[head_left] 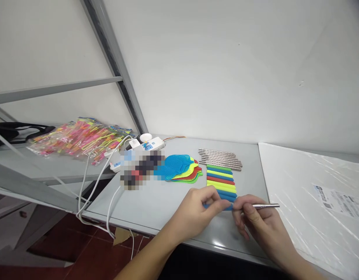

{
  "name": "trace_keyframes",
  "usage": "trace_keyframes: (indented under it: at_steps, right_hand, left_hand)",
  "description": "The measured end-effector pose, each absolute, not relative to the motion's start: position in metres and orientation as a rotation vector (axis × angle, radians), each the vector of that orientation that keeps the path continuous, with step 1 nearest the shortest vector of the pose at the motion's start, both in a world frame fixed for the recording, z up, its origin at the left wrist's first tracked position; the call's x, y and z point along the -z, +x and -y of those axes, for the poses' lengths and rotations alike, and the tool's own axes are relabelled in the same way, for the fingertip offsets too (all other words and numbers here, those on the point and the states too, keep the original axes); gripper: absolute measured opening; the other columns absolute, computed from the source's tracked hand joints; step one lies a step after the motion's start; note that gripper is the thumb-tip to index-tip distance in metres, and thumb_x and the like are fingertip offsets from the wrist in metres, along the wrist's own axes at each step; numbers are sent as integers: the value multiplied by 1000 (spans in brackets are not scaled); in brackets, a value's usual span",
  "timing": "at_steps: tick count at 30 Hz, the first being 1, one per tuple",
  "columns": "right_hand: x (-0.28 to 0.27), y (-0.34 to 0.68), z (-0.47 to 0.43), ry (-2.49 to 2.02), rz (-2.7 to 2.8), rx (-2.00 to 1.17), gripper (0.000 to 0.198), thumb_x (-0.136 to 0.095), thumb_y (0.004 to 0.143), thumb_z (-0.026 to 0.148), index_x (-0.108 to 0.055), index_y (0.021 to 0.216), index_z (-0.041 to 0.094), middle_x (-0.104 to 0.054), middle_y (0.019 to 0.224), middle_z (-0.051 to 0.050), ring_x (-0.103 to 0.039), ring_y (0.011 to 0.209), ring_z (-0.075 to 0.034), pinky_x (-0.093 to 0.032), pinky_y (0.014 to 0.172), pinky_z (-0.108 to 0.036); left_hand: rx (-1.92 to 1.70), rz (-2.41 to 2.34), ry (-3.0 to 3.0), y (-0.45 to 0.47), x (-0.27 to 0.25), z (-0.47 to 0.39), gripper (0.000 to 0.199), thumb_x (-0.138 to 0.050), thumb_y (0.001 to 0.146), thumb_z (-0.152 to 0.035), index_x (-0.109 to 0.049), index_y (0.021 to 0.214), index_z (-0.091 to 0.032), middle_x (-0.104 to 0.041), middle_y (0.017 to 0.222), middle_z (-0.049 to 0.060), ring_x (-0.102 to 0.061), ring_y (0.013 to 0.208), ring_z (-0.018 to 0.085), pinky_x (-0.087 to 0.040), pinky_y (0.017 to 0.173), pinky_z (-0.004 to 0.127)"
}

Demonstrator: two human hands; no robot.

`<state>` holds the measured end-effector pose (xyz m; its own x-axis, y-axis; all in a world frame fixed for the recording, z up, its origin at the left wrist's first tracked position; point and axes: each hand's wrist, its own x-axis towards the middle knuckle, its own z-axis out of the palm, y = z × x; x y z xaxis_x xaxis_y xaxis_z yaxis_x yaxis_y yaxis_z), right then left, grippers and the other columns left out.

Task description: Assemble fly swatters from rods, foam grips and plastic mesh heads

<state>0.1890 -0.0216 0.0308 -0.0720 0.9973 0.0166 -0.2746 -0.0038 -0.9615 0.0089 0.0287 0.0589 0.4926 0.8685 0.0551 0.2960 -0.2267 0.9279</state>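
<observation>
Beyond right hand (262, 223), illegible label (339, 201)

No readable text, white package (290, 182), its printed label (339, 201); lettering too small

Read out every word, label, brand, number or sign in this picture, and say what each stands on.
None can be read.
White label on the wrapped white package: dark print, too small and blurred.
Power strip: blue patch, any lettering too small.
Bagged bright items: any print too blurred.
Metal rod and blue tube in the hands: no writing visible.
</observation>
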Motion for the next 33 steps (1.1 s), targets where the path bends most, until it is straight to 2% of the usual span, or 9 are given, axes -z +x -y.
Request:
trace_keyframes:
  at_steps: [7, 12, 18, 20, 23, 26, 29, 31, 33]
  right_hand:
    - [-36, 187, 20, -1034, 1055, -1332, 32, -58, 89, 49, -65, 84, 18, -47, 50, 3, -41, 48, -11, -32, 47, -25]
    - [-33, 201, 17, -994, 1144, -1331, 33, -59, 87, 49, -68, 96, 19, -47, 52, 3, -41, 49, -12, -34, 48, -27]
    - [-33, 224, 15, -1375, 1569, -817, 21, -69, 81, 41, -73, 93, 24, -68, 73, -4, -60, 57, -18, -49, 51, -29]
    - [-33, 224, 16, -1324, 1834, -637, 20, -66, 84, 35, -71, 102, 27, -71, 83, -5, -64, 65, -19, -51, 55, -29]
    - [-33, 221, 18, -1176, 2120, -413, 20, -56, 91, 28, -64, 109, 28, -69, 84, -4, -65, 70, -20, -51, 57, -30]
    - [-33, 220, 19, -1251, 2202, -325, 11, -49, 94, 27, -58, 100, 26, -68, 79, -2, -65, 64, -19, -49, 54, -29]
    - [-31, 221, 19, -1324, 2253, -297, 11, -42, 97, 28, -53, 95, 26, -68, 76, -1, -65, 61, -18, -47, 51, -29]
    - [-30, 219, 20, -1318, 2305, -294, 13, -40, 98, 28, -52, 94, 25, -69, 75, 0, -66, 60, -18, -46, 51, -28]
    - [-29, 216, 20, -1323, 2348, -305, 17, -37, 99, 27, -51, 92, 24, -68, 73, 0, -65, 59, -18, -45, 51, -28]
  left_hand:
    - [-753, -975, 1754, 18, -66, -29, 36, -52, 92, -45, -54, 68, -18, -44, 62, -5, -38, 61, 10, -29, 55, 23]
    - [-727, -964, 1784, 3, -77, -36, 26, -57, 90, -44, -60, 82, -19, -53, 69, -5, -47, 65, 11, -34, 58, 23]
    - [-720, -1049, 1968, -23, -93, -36, 17, -63, 88, -36, -67, 81, -21, -64, 78, -3, -57, 76, 12, -40, 67, 23]
    - [-699, -1042, 2012, -23, -94, -33, 16, -64, 88, -36, -68, 81, -22, -67, 78, -4, -58, 75, 12, -41, 68, 23]
    - [-690, -1033, 2003, -21, -93, -28, 13, -67, 85, -36, -70, 84, -23, -69, 81, -4, -60, 77, 13, -42, 69, 23]
    - [-699, -987, 1865, -24, -87, -28, 14, -70, 82, -32, -69, 93, -23, -69, 92, -3, -62, 84, 14, -44, 70, 22]
    - [-713, -935, 1801, -31, -80, -30, 15, -64, 87, -31, -66, 101, -24, -68, 101, -2, -62, 89, 14, -44, 71, 21]
    - [-711, -953, 1877, -35, -75, -29, 14, -59, 91, -32, -66, 98, -24, -68, 97, -3, -60, 88, 13, -42, 73, 21]
    - [-684, -1004, 1993, -37, -70, -27, 15, -60, 91, -35, -65, 86, -21, -65, 83, -4, -57, 79, 11, -39, 70, 21]
